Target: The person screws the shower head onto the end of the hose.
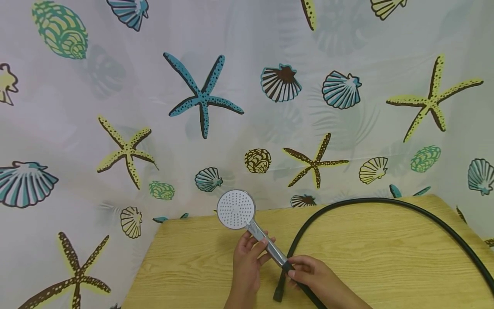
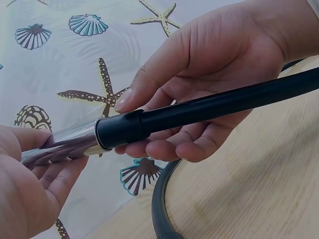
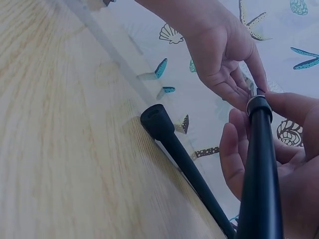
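Note:
My left hand (image 1: 247,266) grips the chrome handle of a shower head (image 1: 236,209), whose round white spray face is turned toward me. At the handle's lower end sits the black connector (image 2: 122,130) of a black hose (image 1: 305,292). My right hand (image 1: 312,272) pinches this connector between thumb and fingers, right at the joint with the chrome. The connector's rim meets the handle's end in the left wrist view. In the right wrist view the hose runs from the joint toward the camera, below the right palm.
The hose's other end (image 1: 278,294), a black fitting with a round opening, lies on the wooden table (image 1: 185,257). From there the hose loops across the table's back and right side. A curtain (image 1: 247,120) printed with starfish and shells hangs behind the table.

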`<state>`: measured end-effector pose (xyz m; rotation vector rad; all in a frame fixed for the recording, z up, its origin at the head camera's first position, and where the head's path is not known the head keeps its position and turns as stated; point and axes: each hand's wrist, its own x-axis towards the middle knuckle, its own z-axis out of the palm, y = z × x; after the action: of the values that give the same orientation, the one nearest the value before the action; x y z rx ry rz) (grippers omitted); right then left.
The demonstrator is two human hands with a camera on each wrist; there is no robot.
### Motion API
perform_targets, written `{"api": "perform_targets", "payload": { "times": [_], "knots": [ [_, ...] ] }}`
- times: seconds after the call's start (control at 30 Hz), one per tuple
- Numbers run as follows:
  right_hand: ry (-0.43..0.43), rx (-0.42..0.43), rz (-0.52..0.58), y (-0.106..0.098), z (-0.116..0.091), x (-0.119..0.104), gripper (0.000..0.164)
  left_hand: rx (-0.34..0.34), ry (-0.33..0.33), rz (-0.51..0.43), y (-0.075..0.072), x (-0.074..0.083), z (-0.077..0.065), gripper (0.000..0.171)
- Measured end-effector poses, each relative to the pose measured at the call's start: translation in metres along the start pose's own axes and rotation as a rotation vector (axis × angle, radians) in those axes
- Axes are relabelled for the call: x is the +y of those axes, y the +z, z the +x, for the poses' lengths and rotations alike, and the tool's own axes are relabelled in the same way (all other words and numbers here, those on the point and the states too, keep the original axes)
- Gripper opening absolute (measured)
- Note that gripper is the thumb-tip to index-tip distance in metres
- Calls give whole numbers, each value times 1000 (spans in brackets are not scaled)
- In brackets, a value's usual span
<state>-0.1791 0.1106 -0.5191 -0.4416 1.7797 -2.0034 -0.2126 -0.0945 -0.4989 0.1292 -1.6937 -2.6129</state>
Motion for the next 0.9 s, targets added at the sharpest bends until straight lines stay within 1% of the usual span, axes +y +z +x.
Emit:
{"api": "perform_targets", "payload": {
  "times": [0.33,0.4,0.53,0.73,0.9],
  "knots": [
    [35,87,-112,1,1,-2,45,52,-5,27,0,-1,1,52],
    [29,91,-132,0,1,-3,44,59,-6,33,0,-2,1,52],
    [19,92,-140,0,-1,-5,44,70,1,51,0,-2,2,53],
    [13,104,-150,1,-2,-8,45,95,4,39,0,-4,2,49],
    [24,116,-176,1,-3,-9,44,93,10,42,0,-5,1,47]
  ]
}}
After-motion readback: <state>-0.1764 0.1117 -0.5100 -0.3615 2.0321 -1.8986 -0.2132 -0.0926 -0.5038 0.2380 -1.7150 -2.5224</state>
